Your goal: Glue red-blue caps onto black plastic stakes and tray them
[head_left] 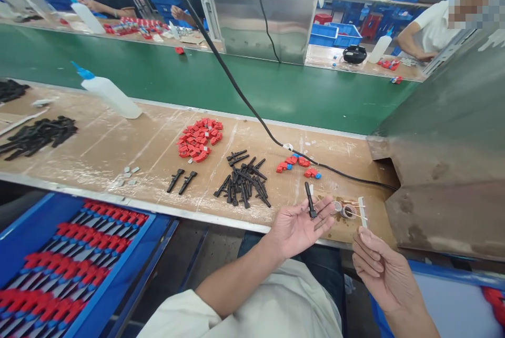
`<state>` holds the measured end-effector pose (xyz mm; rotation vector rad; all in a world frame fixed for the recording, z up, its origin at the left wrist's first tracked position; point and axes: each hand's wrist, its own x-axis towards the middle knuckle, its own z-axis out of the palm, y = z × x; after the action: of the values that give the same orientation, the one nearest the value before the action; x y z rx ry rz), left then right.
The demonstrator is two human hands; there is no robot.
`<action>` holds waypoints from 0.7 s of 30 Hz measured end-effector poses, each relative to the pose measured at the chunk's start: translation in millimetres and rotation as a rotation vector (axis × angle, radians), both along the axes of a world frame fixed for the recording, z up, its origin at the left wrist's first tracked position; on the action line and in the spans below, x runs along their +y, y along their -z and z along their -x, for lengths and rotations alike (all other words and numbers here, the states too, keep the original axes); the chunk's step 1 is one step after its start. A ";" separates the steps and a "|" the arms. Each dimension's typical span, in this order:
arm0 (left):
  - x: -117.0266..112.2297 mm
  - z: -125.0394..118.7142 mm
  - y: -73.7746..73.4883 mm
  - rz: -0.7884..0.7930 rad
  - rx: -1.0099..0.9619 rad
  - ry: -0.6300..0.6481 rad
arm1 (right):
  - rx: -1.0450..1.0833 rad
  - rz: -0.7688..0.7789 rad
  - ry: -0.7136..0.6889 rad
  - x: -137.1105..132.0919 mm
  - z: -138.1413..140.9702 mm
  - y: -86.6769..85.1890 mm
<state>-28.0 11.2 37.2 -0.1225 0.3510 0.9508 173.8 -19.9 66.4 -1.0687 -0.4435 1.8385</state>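
My left hand is palm up over the bench's front edge, and its fingertips pinch a small black plastic rod that stands upright. My right hand is lower right, fingers curled around a thin white stick whose tip points toward a small round glue cup on the bench. A pile of black rods lies just left of my left hand, two more black pieces farther left. Red caps are heaped behind them. A few red and blue assembled caps lie near the cable.
A white squeeze bottle lies on the wooden bench at left, with another black parts pile beyond. A blue tray of finished red-and-black pieces sits lower left. A black cable crosses the bench. Other people work across the green belt.
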 end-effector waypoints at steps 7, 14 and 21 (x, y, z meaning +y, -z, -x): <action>-2.2 -0.3 -4.1 0.041 -0.051 0.005 | 0.054 0.055 0.048 -3.1 1.4 -3.0; -2.3 -0.3 -0.5 0.035 -0.132 -0.013 | 0.028 0.124 0.153 0.2 6.3 -11.0; -1.8 -1.0 2.6 0.041 -0.136 -0.016 | -0.045 0.087 0.115 -1.7 18.1 -17.1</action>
<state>-27.1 9.4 34.6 -0.2264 0.2449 0.9456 155.7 -21.6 83.5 -1.1720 -0.3245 1.7486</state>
